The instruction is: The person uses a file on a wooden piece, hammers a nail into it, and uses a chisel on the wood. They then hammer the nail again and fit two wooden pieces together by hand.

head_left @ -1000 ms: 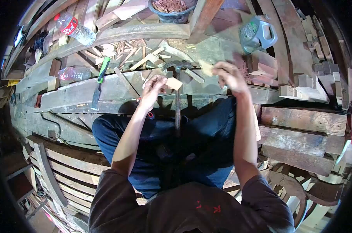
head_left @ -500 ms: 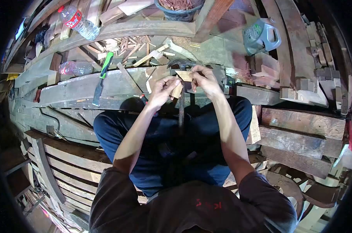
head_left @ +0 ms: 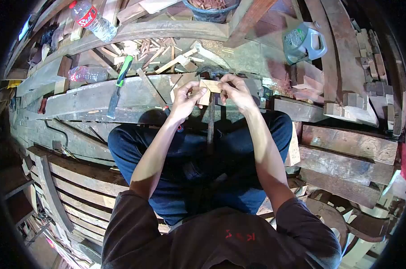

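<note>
My left hand [head_left: 184, 101] pinches a small wooden block [head_left: 204, 98] between thumb and fingers. A second small wooden piece [head_left: 213, 85] is gripped at its right end by my right hand [head_left: 238, 94]. The two pieces touch along a slanted seam, forming a corner like a mitre joint. Behind and below them lies a hammer [head_left: 211, 123], its handle pointing toward my lap and its head partly hidden near the plank's far edge. To the left, a knife with a green and black handle [head_left: 122, 77] rests across the thick plank [head_left: 88, 99].
Wood offcuts [head_left: 151, 51] are scattered beyond the plank. Two plastic bottles [head_left: 93, 21] are at the left, one lying on its side. A tub of wood scraps [head_left: 212, 13] stands at the back, with a handled jug [head_left: 303, 42] to its right. Cut blocks [head_left: 353, 110] are stacked at right.
My left hand has raised and turned its block, so its edge now meets the piece in my right hand. The right hand has barely moved; the view has shifted slightly.
</note>
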Action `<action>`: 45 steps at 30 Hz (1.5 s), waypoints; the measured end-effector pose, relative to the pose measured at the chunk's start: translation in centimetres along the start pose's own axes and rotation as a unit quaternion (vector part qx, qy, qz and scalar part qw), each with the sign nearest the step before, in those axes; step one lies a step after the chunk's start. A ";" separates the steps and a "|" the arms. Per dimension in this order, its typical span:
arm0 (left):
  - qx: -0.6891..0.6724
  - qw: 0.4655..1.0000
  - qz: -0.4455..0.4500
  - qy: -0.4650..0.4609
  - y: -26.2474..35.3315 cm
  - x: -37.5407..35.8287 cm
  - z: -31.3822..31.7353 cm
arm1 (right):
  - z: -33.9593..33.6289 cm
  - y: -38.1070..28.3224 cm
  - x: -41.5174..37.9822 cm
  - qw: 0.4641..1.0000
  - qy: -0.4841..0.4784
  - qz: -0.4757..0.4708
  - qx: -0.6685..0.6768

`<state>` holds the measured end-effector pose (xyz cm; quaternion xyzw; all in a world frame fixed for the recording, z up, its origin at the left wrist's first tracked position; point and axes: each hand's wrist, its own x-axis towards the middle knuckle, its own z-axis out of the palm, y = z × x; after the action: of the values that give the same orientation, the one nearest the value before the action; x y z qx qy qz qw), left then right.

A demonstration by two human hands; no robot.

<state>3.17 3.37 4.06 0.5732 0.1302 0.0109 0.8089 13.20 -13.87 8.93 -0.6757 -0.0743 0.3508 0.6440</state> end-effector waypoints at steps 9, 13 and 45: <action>-0.031 0.999 -0.029 0.020 0.6 -0.2 0.4 | -0.1 0.6 0.2 0.999 -0.005 -0.001 0.037; -0.012 1.000 -0.026 0.011 -0.2 0.0 -0.1 | 0.0 0.5 0.2 0.999 -0.004 0.003 0.039; 0.043 0.998 -0.040 -0.006 -0.4 -0.1 -0.6 | -0.3 1.2 0.4 0.997 -0.061 -0.007 -0.039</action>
<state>2.88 3.81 3.54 0.6014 0.1487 -0.0304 0.7844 13.27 -14.07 7.60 -0.6770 -0.1312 0.3837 0.6142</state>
